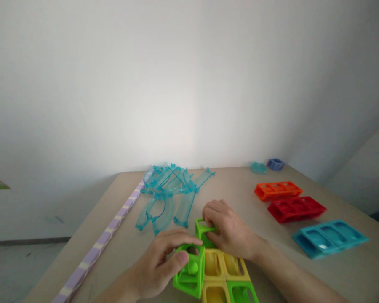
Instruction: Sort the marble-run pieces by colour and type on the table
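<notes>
My left hand [159,263] grips a green open-sided cube block [189,271], thumb on its near side and fingers over the top. That cube is tilted and close against a group of yellow cube blocks [213,264]. Fingers of my right hand [229,227] curl round another green cube block [205,235] at the far end of the yellow ones. One more green block [241,291] sits at the near right of the group. The lower part of the group is cut off by the frame's bottom edge.
Clear teal track pieces [172,185] lie piled at the back left. To the right are an orange block row [278,191], a red one [297,209] and a blue one [331,237]. A small blue block [275,164] stands far back. A lilac striped strip [109,231] runs along the left.
</notes>
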Motion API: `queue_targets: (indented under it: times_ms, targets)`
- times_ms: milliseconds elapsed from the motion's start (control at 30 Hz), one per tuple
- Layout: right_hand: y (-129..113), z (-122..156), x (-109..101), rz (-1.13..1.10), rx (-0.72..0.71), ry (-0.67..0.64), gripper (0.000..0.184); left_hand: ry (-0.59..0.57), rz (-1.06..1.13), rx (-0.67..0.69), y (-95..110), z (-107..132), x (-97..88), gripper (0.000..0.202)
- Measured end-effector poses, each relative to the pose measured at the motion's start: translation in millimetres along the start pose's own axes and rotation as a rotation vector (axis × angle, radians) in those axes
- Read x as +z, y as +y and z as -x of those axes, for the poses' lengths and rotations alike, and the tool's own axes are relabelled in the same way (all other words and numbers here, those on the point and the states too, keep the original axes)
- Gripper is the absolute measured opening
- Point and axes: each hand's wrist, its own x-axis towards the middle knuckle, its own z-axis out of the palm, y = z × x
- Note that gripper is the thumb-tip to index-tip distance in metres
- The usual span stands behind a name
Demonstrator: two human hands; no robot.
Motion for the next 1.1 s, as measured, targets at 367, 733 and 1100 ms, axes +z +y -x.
queue_targets:
  times_ms: [367,733,1100]
  targets:
    - [2.6,0.1,6.5,-0.015,-0.022,0.044,0.019,0.062,-0.038,-0.084,0.9,0.2,0.3,0.042]
    - [-6.5,-2.7,6.0,0.011,0.289,-0.115,0.011,0.042,-0.051,-0.082,0.6,1.2,-0.2,0.036]
    - [-16.3,-1.8,14.9,0.102,0.178,-0.032,0.008,0.063,-0.030,-0.105,4.0,-1.0,0.1,0.041]
